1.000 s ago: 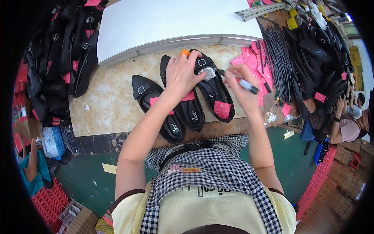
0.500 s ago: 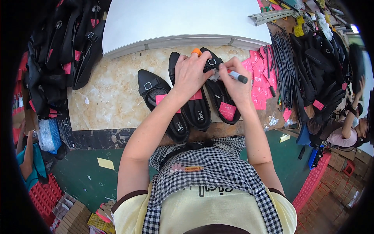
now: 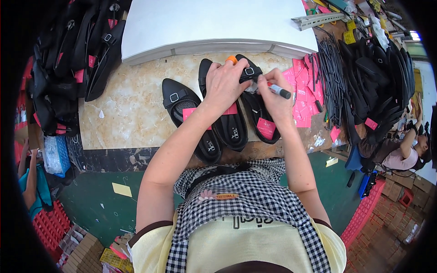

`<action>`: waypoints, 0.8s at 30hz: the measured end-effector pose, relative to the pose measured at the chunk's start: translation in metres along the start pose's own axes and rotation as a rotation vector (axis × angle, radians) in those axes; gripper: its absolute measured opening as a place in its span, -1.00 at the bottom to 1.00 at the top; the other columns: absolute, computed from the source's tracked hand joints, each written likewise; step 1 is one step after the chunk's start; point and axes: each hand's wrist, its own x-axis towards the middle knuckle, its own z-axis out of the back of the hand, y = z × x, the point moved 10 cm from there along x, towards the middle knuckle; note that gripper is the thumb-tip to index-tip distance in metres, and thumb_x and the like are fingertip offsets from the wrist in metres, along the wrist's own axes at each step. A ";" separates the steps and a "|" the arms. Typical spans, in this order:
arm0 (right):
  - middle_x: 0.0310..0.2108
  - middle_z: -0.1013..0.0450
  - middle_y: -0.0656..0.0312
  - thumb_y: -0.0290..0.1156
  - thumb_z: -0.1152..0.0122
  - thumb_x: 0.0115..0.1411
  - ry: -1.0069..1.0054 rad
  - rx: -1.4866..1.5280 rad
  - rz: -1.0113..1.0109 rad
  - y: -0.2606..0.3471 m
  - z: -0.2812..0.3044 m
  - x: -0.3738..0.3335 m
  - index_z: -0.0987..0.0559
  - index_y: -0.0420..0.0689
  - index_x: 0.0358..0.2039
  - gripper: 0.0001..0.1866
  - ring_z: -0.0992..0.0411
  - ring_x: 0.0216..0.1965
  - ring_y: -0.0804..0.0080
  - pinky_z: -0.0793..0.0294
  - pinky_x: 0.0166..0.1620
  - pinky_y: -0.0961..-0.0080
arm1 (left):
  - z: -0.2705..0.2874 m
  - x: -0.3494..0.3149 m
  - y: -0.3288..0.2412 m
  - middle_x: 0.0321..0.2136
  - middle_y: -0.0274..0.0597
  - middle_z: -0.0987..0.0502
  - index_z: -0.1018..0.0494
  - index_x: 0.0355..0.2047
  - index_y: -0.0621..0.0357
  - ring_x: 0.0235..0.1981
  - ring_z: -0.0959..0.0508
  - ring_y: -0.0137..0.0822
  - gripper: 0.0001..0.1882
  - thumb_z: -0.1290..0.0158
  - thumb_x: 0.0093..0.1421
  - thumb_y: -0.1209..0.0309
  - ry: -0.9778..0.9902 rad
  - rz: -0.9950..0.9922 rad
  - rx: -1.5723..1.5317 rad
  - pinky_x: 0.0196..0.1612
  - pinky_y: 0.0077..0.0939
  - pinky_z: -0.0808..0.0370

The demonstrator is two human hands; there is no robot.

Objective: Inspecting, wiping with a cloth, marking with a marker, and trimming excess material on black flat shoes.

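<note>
Three black pointed flat shoes with buckles lie on the marbled tabletop: a left shoe (image 3: 175, 98), a middle shoe (image 3: 233, 129) partly under my hand, and a right shoe (image 3: 249, 72). My left hand (image 3: 223, 84) lies across the middle shoe, its thumb and fingers closed on the right shoe's upper. Something orange (image 3: 232, 59) shows at its fingertips. Between finger and thumb, my right hand (image 3: 276, 98) grips a marker pen (image 3: 279, 90), its tip hidden near the buckle strap. Pink tags hang on the shoes, one tag (image 3: 266, 128) on the right shoe.
A white-topped block (image 3: 218, 27) stands behind the shoes. Loose pink tags (image 3: 301, 86) and a bundle of black strips (image 3: 331, 77) lie at the right. Black shoes are heaped at the left (image 3: 98, 63) and far right (image 3: 373, 82). Another person (image 3: 405, 150) is at the right.
My hands and the shoes keep nearly the same places; the whole view shifts very slightly. At the far right, the black shoe raised near the other person's hand has been lowered to the heap.
</note>
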 end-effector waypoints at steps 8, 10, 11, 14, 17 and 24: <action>-0.63 -0.49 0.12 -0.38 -0.27 0.18 -0.007 0.004 -0.014 -0.006 0.003 0.000 -0.47 -0.22 -0.41 -0.80 -0.46 -0.60 0.49 -0.42 -0.49 0.48 | -0.001 0.000 0.000 -0.42 -0.13 -0.52 -0.45 -0.15 -0.05 -0.35 -0.56 -0.12 -0.59 -0.30 -0.01 0.24 -0.002 -0.006 0.000 -0.13 -0.28 -0.36; -0.61 -0.49 0.11 -0.37 -0.28 0.17 -0.044 0.007 -0.068 -0.011 0.009 0.000 -0.47 -0.21 -0.41 -0.80 -0.47 -0.58 0.46 -0.42 -0.47 0.48 | 0.000 0.000 0.001 -0.42 -0.13 -0.52 -0.45 -0.15 -0.05 -0.35 -0.56 -0.11 -0.59 -0.30 -0.01 0.25 -0.005 -0.005 -0.001 -0.13 -0.27 -0.36; -0.61 -0.49 0.11 -0.37 -0.28 0.17 -0.052 -0.024 -0.005 -0.002 0.006 -0.002 -0.47 -0.20 -0.40 -0.80 -0.49 -0.56 0.44 -0.44 -0.45 0.46 | 0.000 0.000 0.001 -0.42 -0.12 -0.52 -0.45 -0.15 -0.05 -0.35 -0.56 -0.11 -0.59 -0.30 -0.01 0.25 -0.007 -0.005 -0.004 -0.13 -0.27 -0.36; -0.61 -0.50 0.10 -0.37 -0.28 0.18 -0.018 -0.010 0.002 -0.001 -0.003 -0.004 -0.47 -0.20 -0.40 -0.80 -0.51 -0.55 0.41 -0.46 -0.43 0.44 | 0.000 0.000 -0.002 -0.42 -0.12 -0.52 -0.46 -0.16 -0.04 -0.35 -0.56 -0.11 -0.60 -0.30 -0.01 0.26 -0.013 -0.014 -0.010 -0.13 -0.27 -0.36; -0.60 -0.51 0.07 -0.37 -0.28 0.18 -0.077 -0.017 -0.018 -0.008 0.012 0.000 -0.47 -0.19 -0.40 -0.81 -0.53 -0.57 0.39 -0.46 -0.44 0.44 | 0.001 0.000 -0.005 -0.42 -0.12 -0.52 -0.46 -0.17 -0.04 -0.36 -0.56 -0.11 -0.61 -0.29 0.00 0.26 -0.013 -0.012 -0.016 -0.14 -0.27 -0.37; -0.58 -0.52 0.11 -0.41 -0.25 0.19 -0.113 -0.016 0.010 -0.007 0.019 0.001 -0.45 -0.23 -0.41 -0.81 -0.52 -0.55 0.45 -0.46 -0.45 0.50 | 0.003 -0.003 -0.001 -0.42 -0.12 -0.52 -0.46 -0.17 -0.03 -0.33 -0.55 -0.12 -0.60 -0.30 -0.02 0.24 -0.009 -0.008 0.000 -0.12 -0.27 -0.38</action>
